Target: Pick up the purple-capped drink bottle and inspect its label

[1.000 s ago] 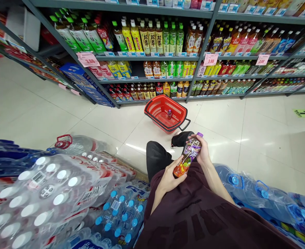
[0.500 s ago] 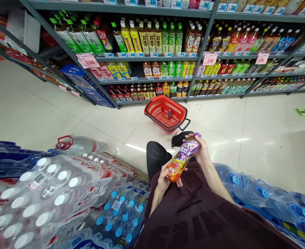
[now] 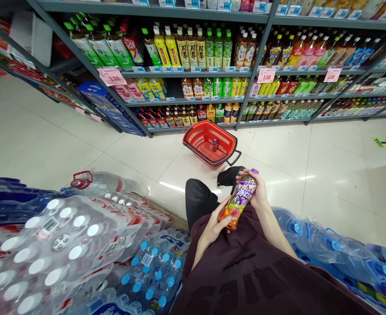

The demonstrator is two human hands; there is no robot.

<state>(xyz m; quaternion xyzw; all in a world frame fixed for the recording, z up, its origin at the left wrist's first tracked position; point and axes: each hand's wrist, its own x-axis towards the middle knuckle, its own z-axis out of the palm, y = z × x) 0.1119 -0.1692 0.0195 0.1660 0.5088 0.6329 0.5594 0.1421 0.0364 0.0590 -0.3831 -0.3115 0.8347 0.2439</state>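
Observation:
Both hands hold one drink bottle [image 3: 240, 200] with a purple cap and a purple and orange label, tilted over my lap. My right hand [image 3: 259, 191] grips its upper part near the cap, fingers wrapped round it. My left hand [image 3: 216, 225] cups its orange bottom end, fingers curled against it. On the floor ahead sits a red shopping basket [image 3: 196, 133] with a small purple-capped bottle [image 3: 214, 144] inside.
Shelves [image 3: 193, 72] full of drink bottles run across the aisle. Shrink-wrapped packs of water bottles [image 3: 68, 236] are stacked at my left. Large blue water jugs [image 3: 330, 249] lie at my right. My dark trouser leg [image 3: 197, 197] stretches toward the basket over pale floor tiles.
The bottle has been turned in my hands, showing different sides of its label. My left hand shifted its hold on the bottom end. The basket has not moved.

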